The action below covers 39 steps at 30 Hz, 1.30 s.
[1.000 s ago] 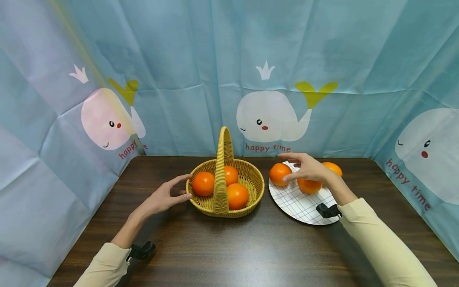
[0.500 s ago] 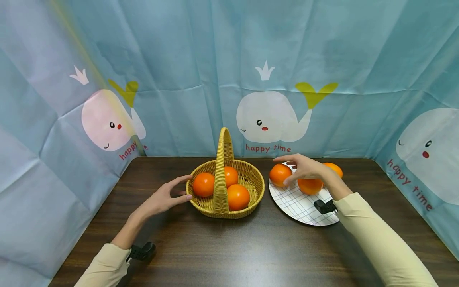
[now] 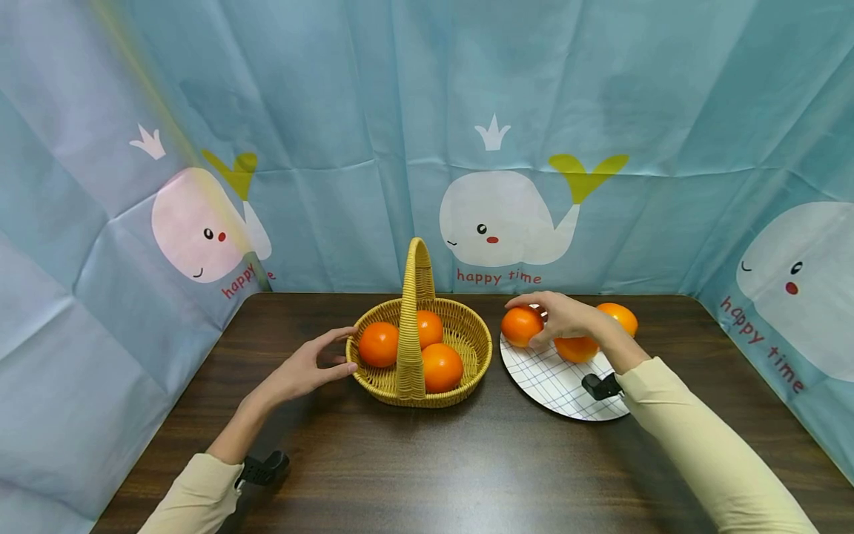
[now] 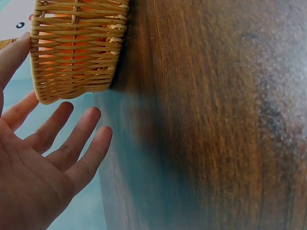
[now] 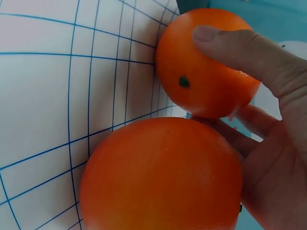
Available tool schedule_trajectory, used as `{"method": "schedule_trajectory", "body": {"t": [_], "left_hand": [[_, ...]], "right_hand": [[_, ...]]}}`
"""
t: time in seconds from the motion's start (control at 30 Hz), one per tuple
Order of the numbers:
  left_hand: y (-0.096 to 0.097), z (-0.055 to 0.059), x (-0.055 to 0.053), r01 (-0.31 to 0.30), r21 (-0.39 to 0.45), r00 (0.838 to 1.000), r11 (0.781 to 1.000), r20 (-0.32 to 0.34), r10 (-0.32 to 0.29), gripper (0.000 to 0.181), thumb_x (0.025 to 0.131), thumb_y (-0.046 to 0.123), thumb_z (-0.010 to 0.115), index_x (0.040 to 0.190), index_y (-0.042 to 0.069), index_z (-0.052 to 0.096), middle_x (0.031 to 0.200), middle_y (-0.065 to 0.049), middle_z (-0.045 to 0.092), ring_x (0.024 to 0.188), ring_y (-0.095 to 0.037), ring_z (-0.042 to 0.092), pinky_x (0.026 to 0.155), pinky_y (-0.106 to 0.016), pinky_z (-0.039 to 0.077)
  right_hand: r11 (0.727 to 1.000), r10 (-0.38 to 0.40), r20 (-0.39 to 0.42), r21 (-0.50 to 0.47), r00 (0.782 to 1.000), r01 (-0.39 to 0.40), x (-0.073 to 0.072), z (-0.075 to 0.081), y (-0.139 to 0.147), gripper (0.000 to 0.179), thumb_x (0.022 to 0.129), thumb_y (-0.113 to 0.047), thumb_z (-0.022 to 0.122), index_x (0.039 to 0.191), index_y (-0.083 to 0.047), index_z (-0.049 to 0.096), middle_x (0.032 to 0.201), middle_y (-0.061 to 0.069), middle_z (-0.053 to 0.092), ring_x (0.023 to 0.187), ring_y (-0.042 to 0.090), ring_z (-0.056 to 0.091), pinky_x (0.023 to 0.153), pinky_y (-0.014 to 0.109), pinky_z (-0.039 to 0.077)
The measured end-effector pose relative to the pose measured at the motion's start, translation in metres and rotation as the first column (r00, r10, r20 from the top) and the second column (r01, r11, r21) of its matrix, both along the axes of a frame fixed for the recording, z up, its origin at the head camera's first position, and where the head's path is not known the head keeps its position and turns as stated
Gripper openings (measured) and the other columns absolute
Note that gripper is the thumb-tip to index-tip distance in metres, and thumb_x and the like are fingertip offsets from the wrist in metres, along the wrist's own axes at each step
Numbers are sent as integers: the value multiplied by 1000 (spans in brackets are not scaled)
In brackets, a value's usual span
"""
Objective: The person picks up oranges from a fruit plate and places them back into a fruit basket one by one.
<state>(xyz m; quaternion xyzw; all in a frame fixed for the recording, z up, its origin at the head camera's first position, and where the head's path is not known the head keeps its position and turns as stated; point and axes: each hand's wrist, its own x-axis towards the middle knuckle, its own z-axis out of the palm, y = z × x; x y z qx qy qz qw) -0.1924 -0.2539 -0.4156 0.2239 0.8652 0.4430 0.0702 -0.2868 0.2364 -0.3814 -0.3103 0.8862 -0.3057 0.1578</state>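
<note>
Three smooth, round oranges (image 3: 442,368) are held in a woven yellow basket (image 3: 475,345), just right of the left grip (image 3: 296,373), whose fingers are spread, with the thumb and forefinger laid at the oval rim. One of these fruits is partly covered by the arched handle (image 3: 411,341). In the left wrist view the basket's top is cut off, and its contents are glimpsed only as orange patches between the strands.

A glossy single orange (image 5: 201,62), marked by a small green stem spot, is pinched between the thumb and fingers of the right grip (image 3: 567,317), at the left edge of a round white plate (image 3: 557,386) lined with a blue grid. In the right wrist view the fingertips are hidden behind it. Below the right grip, a second orange (image 3: 577,351) is half concealed; beyond the wrist, a third orange (image 3: 619,317) is partly blocked. Plate and basket are carried by a dark, wood-grained tabletop (image 3: 400,460).
</note>
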Motion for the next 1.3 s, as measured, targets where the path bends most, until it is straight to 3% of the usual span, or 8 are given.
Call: {"method": "schedule_trajectory", "body": {"t": [0.57,0.97,1.3], "left_hand": [[1,2,2,-1,-2,1000,1000,1,1,65,98,22,72,153,5,42,153,-21,42,115,-38,63,95,-55,51],[0,0,0,-9,11,1000,1000,-11,9,65,97,22,74,152,5,43,153,-20,43,114,-39,63,96,-57,49],[1,-2,0,-5,21,1000,1000,-2,5,65,97,20,73,153,6,43,153,-20,43,114,-38,63,95,-57,50]], "right_hand": [[984,29,-18,-177,999,-32,4,3,3,70,77,1,86,141,-5,57,142,20,51,117,41,59,98,54,49],[967,-37,-24,-252,999,30,14,6,8,75,80,-7,89,145,-2,52,142,19,53,115,40,60,97,56,50],[945,-35,-26,-325,999,24,17,16,1,75,80,-13,89,147,-11,54,142,13,53,113,34,62,97,52,50]]}}
